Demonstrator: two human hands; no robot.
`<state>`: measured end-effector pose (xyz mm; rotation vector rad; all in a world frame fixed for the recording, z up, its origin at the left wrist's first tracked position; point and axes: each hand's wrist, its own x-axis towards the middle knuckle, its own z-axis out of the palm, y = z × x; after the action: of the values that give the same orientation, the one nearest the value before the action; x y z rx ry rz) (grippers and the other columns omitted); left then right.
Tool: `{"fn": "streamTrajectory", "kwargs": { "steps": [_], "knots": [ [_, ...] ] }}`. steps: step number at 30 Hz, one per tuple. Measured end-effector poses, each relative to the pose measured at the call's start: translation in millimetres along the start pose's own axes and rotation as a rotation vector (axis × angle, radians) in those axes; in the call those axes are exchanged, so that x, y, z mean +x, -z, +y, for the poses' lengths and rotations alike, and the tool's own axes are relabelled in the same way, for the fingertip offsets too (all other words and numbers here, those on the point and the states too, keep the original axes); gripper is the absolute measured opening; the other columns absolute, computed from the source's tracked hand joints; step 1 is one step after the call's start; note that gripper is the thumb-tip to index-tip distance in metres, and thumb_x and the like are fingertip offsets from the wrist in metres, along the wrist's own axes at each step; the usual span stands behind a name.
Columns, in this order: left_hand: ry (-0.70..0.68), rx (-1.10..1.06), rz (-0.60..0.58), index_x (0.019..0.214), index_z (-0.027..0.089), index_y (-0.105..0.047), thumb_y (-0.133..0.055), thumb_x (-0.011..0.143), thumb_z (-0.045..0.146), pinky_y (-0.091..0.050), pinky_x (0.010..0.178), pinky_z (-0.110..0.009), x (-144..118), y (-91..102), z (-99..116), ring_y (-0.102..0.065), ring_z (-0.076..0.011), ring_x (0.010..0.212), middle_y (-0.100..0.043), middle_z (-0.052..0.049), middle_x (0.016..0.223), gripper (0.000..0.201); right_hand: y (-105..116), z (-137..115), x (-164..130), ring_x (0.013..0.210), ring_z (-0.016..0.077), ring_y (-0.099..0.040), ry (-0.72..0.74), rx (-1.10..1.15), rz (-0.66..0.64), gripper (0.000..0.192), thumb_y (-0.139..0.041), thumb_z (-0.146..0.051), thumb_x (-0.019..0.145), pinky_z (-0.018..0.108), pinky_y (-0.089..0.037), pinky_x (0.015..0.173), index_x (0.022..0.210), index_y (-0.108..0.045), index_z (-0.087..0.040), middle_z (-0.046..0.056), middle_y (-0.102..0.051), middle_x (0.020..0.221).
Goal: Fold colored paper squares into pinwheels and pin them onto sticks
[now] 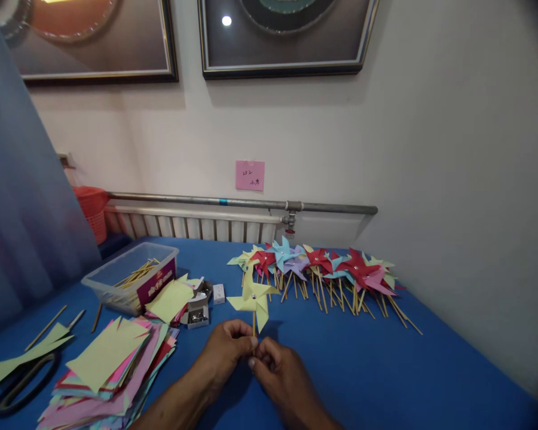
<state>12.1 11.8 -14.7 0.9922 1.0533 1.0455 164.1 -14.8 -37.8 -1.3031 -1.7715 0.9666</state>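
A pale yellow paper pinwheel stands upright on a thin wooden stick above the blue table. My left hand and my right hand meet just below it, both pinching the bottom of the stick between fingertips. A silver pin shows at the pinwheel's centre. Behind it, a row of several finished pinwheels in red, blue, purple, pink and yellow lies on the table against the wall.
A stack of coloured paper squares lies at the front left, with scissors beside it. A clear plastic tub of wooden sticks, small boxes of pins, loose sticks and a radiator by the wall.
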Motion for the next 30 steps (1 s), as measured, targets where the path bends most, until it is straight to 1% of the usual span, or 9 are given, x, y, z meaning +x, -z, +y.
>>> {"fn": "streamTrajectory", "kwargs": {
  "steps": [4,9,13,16,20,24,30],
  "knots": [
    [-0.011,-0.004,-0.005,0.06,0.016,-0.062,-0.082,0.052,0.031,-0.032,0.053,-0.025,2.5,0.8,-2.5,-0.045,-0.0092,0.047,-0.058,0.002,0.05,0.026,-0.1,0.1,0.1,0.059,0.0131,-0.048,-0.018,-0.005,-0.002,0.017,-0.058,-0.022,0.085,0.025,-0.031,0.059,0.07,-0.051,-0.023,-0.005,-0.053,0.062],
    [-0.022,0.058,-0.047,0.06,0.017,-0.06,-0.08,0.053,0.039,-0.027,0.052,-0.025,7.5,4.0,-9.6,-0.041,-0.0089,0.045,-0.054,0.003,0.048,0.031,-0.9,1.7,1.4,0.063,0.0138,-0.051,-0.022,-0.033,0.015,0.016,-0.056,-0.025,0.085,0.025,-0.032,0.061,0.07,-0.053,-0.022,-0.003,-0.057,0.064],
    [-0.061,0.227,-0.064,0.063,0.017,-0.06,-0.073,0.059,0.037,-0.028,0.055,-0.026,6.6,6.5,-13.1,-0.041,-0.0097,0.052,-0.053,0.003,0.053,0.024,-2.2,2.9,2.4,0.062,0.0131,-0.048,-0.033,-0.013,0.039,0.019,-0.055,-0.027,0.085,0.025,-0.03,0.059,0.068,-0.048,-0.022,-0.004,-0.054,0.063],
    [-0.127,0.378,-0.034,0.064,0.017,-0.061,-0.065,0.065,0.036,-0.027,0.057,-0.026,3.6,7.6,-13.2,-0.04,-0.0105,0.056,-0.051,0.004,0.055,0.02,-3.0,2.4,2.5,0.061,0.013,-0.046,-0.032,-0.024,0.056,0.025,-0.054,-0.032,0.088,0.025,-0.028,0.057,0.067,-0.046,-0.023,-0.004,-0.052,0.062],
    [-0.168,0.545,-0.021,0.067,0.017,-0.061,-0.057,0.073,0.034,-0.026,0.058,-0.027,-1.1,7.4,-10.5,-0.041,-0.0116,0.059,-0.05,0.004,0.058,0.018,-3.9,2.7,3.5,0.062,0.0131,-0.046,-0.027,-0.06,0.054,0.027,-0.054,-0.034,0.09,0.025,-0.028,0.057,0.067,-0.047,-0.022,-0.004,-0.053,0.063],
    [-0.202,0.688,0.008,0.067,0.018,-0.06,-0.054,0.079,0.031,-0.028,0.058,-0.027,-5.1,6.2,-7.8,-0.045,-0.0129,0.061,-0.053,0.003,0.06,0.019,-5.3,4.3,5.0,0.061,0.0131,-0.048,-0.03,-0.08,0.054,0.027,-0.054,-0.033,0.09,0.024,-0.029,0.057,0.066,-0.045,-0.022,-0.004,-0.054,0.062],
    [-0.263,0.828,0.038,0.066,0.018,-0.059,-0.051,0.084,0.025,-0.031,0.062,-0.027,-9.7,4.5,-4.6,-0.053,-0.0143,0.066,-0.06,0.001,0.065,0.02,-5.4,5.0,3.6,0.06,0.0131,-0.05,-0.013,-0.056,0.032,0.023,-0.052,-0.033,0.09,0.024,-0.03,0.057,0.07,-0.05,-0.022,-0.003,-0.058,0.064]
  ]
}}
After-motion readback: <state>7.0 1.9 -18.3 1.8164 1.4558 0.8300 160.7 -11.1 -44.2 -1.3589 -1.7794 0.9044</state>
